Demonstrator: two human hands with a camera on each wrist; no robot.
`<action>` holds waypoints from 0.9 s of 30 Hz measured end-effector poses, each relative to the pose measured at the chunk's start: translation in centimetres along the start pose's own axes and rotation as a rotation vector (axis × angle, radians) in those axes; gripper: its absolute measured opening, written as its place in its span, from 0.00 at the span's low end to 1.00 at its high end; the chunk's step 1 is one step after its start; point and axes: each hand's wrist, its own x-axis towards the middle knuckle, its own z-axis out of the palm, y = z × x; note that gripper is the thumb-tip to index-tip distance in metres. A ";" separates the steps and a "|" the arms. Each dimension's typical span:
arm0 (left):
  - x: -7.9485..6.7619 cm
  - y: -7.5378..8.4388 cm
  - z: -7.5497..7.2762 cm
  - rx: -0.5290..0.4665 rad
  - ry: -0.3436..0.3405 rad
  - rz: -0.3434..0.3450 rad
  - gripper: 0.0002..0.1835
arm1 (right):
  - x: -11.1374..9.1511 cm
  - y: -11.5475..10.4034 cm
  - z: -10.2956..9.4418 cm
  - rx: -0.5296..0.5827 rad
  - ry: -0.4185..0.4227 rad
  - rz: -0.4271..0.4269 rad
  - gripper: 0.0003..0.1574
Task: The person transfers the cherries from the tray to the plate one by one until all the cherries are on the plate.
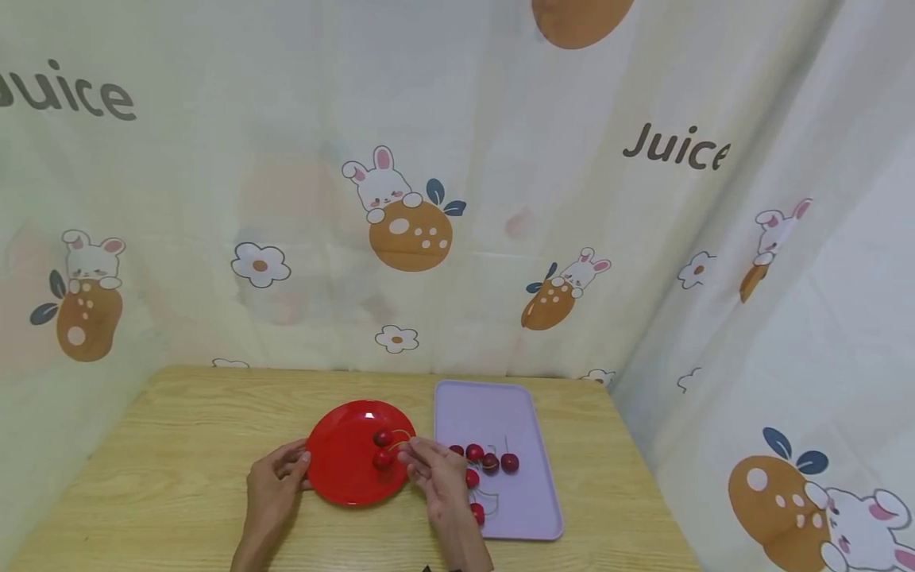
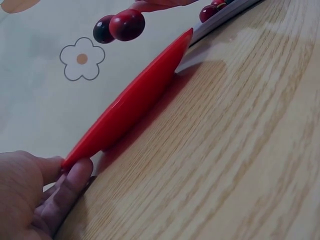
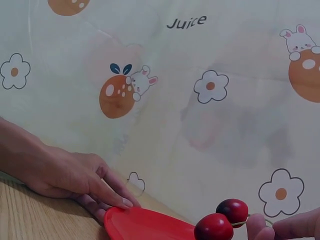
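Observation:
A round red plate (image 1: 343, 469) lies on the wooden table, and my left hand (image 1: 276, 481) pinches its left rim between thumb and fingers. In the left wrist view the plate (image 2: 135, 107) appears edge-on. My right hand (image 1: 439, 473) pinches the thin stems of two dark red cherries (image 1: 382, 459) at the plate's right side. Both cherries (image 2: 127, 25) hang above the plate in the left wrist view. Right of the plate is a lilac tray (image 1: 525, 508) with several stemmed cherries (image 1: 510, 462) on it, partly covered by my right hand and forearm.
The light wood table (image 1: 193, 445) reaches back to a cream curtain (image 1: 307, 183) printed with rabbits, fruit and flowers. That curtain also hangs along the right side. The tray stands close beside the plate's right edge.

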 end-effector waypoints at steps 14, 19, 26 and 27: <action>0.1 0.1 -0.2 0.033 0.009 -0.006 0.18 | 0.1 0.8 0.9 -0.024 -0.003 0.029 0.11; 0.1 0.0 -0.2 0.037 0.013 -0.010 0.18 | 0.2 1.0 1.2 -0.024 0.000 0.031 0.15; 0.0 -0.2 0.0 0.040 0.016 0.011 0.18 | 0.3 1.2 1.4 -0.026 0.013 0.055 0.18; 0.0 -0.2 0.0 0.047 0.020 0.017 0.18 | 0.4 1.2 1.4 -0.025 0.010 0.057 0.17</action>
